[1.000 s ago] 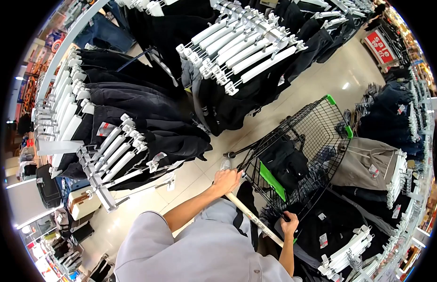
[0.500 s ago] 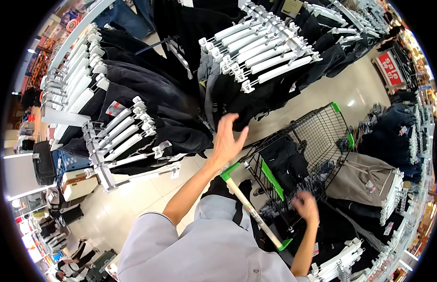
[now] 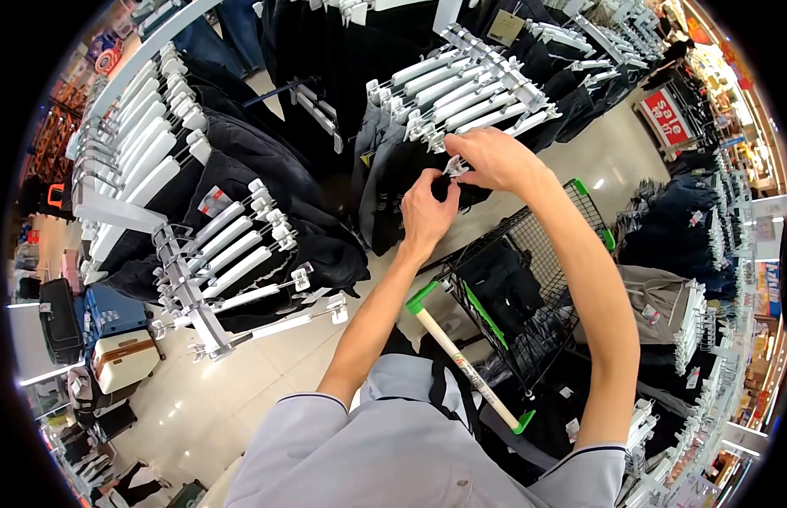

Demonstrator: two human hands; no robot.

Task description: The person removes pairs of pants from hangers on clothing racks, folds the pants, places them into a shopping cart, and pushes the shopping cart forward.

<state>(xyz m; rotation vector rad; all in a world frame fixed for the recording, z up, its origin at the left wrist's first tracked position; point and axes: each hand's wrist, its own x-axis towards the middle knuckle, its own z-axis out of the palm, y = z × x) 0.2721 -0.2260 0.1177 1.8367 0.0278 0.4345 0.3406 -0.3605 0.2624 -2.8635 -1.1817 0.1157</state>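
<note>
Suitcase: a cream hard-shell case with brown trim (image 3: 127,364) stands toward 8 o'clock from our left hand (image 3: 427,216).
Left rack: dark cloth garments (image 3: 241,152) hang on white plastic hangers (image 3: 211,233) at 9 o'clock from that hand.
Black cloth garment (image 3: 400,169): it hangs at about 11 o'clock from our left hand, which covers part of it.
Our left hand: thumb and forefinger curl toward each other just below the clip; we cannot tell whether they grip cloth.
Clip: the small white plastic clip (image 3: 455,167) sits between our hands, at 1 o'clock from the left and 9 o'clock from the right; the right fingertips are nearer.
Hanger row: the long white bars (image 3: 461,93) behind it run roughly from 8 to 2 o'clock; any bar joined to our clip is masked by our right hand.
Our right hand (image 3: 495,161): thumb and fingertips bunch around the clip, though whether they squeeze it we cannot tell.
Cart: the black wire cart (image 3: 533,237) waits at 5 o'clock from our right hand, its far side partly behind our forearm; the dark items (image 3: 499,275) inside blur together.
Right rack: a taupe drawstring garment (image 3: 651,309) hangs between 4 and 5 o'clock; the lens rim cuts off what lies beyond.
</note>
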